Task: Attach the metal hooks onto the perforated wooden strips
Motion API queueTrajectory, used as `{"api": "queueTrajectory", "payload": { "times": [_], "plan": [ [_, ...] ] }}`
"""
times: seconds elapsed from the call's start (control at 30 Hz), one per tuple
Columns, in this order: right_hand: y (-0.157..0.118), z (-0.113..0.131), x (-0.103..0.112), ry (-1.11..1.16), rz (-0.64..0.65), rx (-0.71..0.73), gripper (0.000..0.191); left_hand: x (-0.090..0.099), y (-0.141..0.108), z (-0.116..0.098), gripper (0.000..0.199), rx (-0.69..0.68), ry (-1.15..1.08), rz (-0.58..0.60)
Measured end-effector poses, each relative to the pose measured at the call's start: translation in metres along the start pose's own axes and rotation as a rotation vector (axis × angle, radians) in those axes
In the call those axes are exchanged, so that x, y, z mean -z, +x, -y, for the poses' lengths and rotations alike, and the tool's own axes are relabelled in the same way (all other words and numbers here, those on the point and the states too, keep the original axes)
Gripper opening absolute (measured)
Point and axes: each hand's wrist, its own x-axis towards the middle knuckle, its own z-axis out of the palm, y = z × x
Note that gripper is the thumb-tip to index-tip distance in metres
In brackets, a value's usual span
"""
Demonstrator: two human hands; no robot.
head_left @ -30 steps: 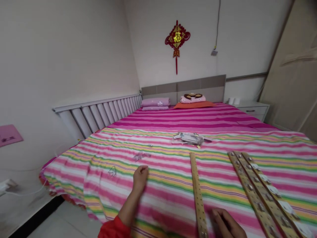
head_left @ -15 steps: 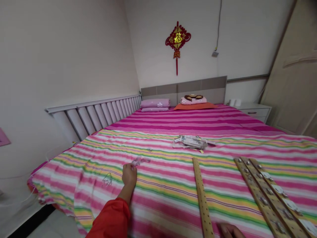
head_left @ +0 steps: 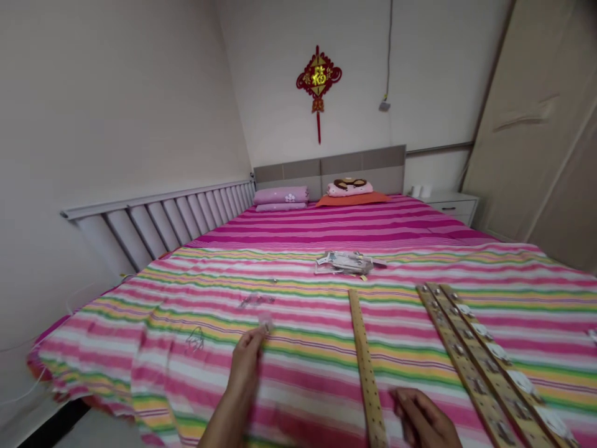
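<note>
My left hand (head_left: 248, 350) pinches a small clear plastic packet (head_left: 265, 323) with something tiny inside, just above the striped sheet. Beyond it, more small clear packets (head_left: 256, 300) lie on the cloth. My right hand (head_left: 422, 418) is at the bottom, right of a narrow wooden strip (head_left: 364, 361) with rows of holes; its fingers are drawn together, and what they hold, if anything, cannot be made out. Farther right, several wooden strips (head_left: 466, 354) lie side by side, bearing metal pieces and white round parts.
A pile of plastic-wrapped items (head_left: 347, 262) rests mid-bed. Thin tangled wire (head_left: 196, 338) lies at the left. Folded bedding (head_left: 282, 195) is by the headboard (head_left: 364, 168). A white radiator (head_left: 153, 224) runs along the left wall.
My left hand has drawn back from the small packets with one in its fingers. My right hand has come further into view beside the single strip. The camera view has shifted slightly.
</note>
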Motion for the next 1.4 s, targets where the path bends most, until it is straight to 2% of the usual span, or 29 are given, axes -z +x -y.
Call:
{"api": "queueTrajectory", "payload": {
  "times": [0.07,0.17,0.27,0.33,0.53,0.73,0.9,1.07,1.2,1.3,1.4],
  "plan": [
    [-0.002,0.005,-0.004,0.031,0.004,0.008,0.047,-0.012,-0.036,0.003,0.029,0.211,-0.211,0.095],
    [-0.008,0.019,-0.011,0.051,0.051,0.028,0.044,-0.03,-0.08,0.009,0.027,0.429,-0.346,0.164],
    [-0.018,0.036,-0.022,0.043,0.147,0.067,0.041,-0.049,-0.11,0.014,0.026,0.559,-0.348,0.212],
    [-0.022,0.046,-0.028,0.042,0.193,0.071,0.043,-0.061,-0.123,0.015,0.03,0.59,-0.325,0.266],
    [-0.022,0.059,-0.031,0.05,0.219,0.082,0.042,-0.083,-0.141,0.019,0.044,0.518,-0.187,0.427],
    [-0.016,0.057,-0.027,0.04,0.223,0.106,0.04,-0.094,-0.141,0.028,0.036,0.372,-0.043,0.459],
    [-0.008,0.05,-0.023,0.002,0.173,0.139,0.038,-0.103,-0.14,0.029,0.029,0.279,0.075,0.48],
    [-0.004,0.035,-0.017,-0.014,0.154,0.136,0.031,-0.102,-0.136,0.045,0.028,0.22,0.11,0.552],
    [-0.003,0.019,-0.014,-0.022,0.128,0.083,0.027,-0.096,-0.131,0.059,0.028,0.1,0.282,0.605],
    [-0.002,0.011,-0.013,-0.032,0.108,0.053,0.025,-0.094,-0.13,0.062,0.032,0.014,0.399,0.633],
    [-0.002,0.007,-0.013,-0.045,0.106,0.036,0.025,-0.094,-0.131,0.062,0.031,0.003,0.426,0.625]
  ]
}}
